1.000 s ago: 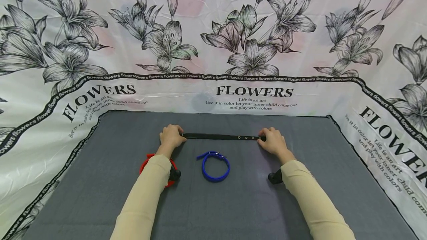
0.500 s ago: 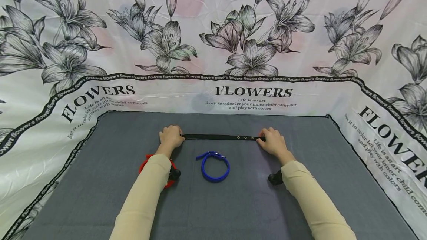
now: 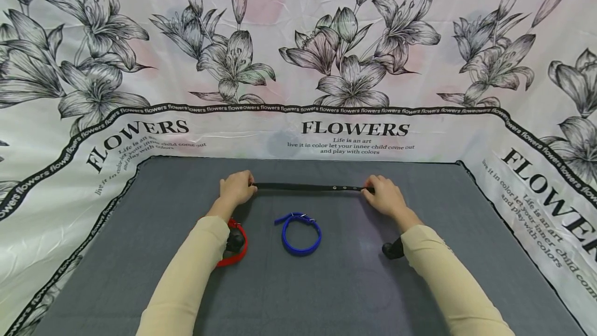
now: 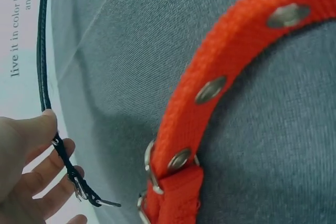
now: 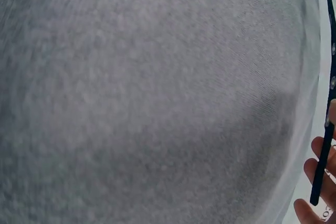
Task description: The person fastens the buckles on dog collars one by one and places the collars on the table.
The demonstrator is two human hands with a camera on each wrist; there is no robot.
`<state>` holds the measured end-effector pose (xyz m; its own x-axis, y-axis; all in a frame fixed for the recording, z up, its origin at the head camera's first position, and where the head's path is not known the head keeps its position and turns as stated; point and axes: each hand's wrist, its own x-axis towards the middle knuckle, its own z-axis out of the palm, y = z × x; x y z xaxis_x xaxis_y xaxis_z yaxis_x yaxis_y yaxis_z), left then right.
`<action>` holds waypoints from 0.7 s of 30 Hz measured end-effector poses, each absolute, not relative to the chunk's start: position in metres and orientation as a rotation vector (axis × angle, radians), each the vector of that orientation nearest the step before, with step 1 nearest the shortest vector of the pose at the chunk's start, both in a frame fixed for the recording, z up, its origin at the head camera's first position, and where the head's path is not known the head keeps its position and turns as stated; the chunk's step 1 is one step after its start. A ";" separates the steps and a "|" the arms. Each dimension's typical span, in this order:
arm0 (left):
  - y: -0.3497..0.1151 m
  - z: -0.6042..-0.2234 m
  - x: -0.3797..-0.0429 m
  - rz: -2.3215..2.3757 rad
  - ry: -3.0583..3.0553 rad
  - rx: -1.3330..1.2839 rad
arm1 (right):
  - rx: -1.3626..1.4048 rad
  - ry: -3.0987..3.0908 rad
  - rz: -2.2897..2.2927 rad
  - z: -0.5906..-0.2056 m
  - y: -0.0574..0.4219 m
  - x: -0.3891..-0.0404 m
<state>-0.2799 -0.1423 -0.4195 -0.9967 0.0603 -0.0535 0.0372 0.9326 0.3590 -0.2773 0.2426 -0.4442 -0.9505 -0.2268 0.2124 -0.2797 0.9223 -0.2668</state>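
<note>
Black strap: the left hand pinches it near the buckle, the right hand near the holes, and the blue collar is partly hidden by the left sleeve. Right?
Not quite: the head view shows the red collar, not the blue collar, partly hidden by the left sleeve. The left hand does pinch the black strap near the buckle, the right hand near the holes.

We find a tabletop (image 3: 326, 294) across the lower frame, a backdrop (image 3: 252, 136) behind it. Near mid-frame, a strap (image 3: 298, 186) runs between left hand (image 3: 237, 188) and right hand (image 3: 384, 196); before it lies a centre collar (image 3: 300, 252), further left a second collar (image 3: 235, 261), partly hidden by the left sleeve (image 3: 186, 274).
</note>
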 end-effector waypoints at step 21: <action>-0.163 -0.404 -0.267 0.832 3.048 0.247 | 0.403 -2.817 0.625 -0.421 0.252 -0.274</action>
<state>-0.2672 -0.1626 -0.4042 -0.9874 0.1430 0.0672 0.1573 0.8498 0.5031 -0.2743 0.2522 -0.4210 -0.9365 -0.2154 0.2768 -0.3123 0.8713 -0.3785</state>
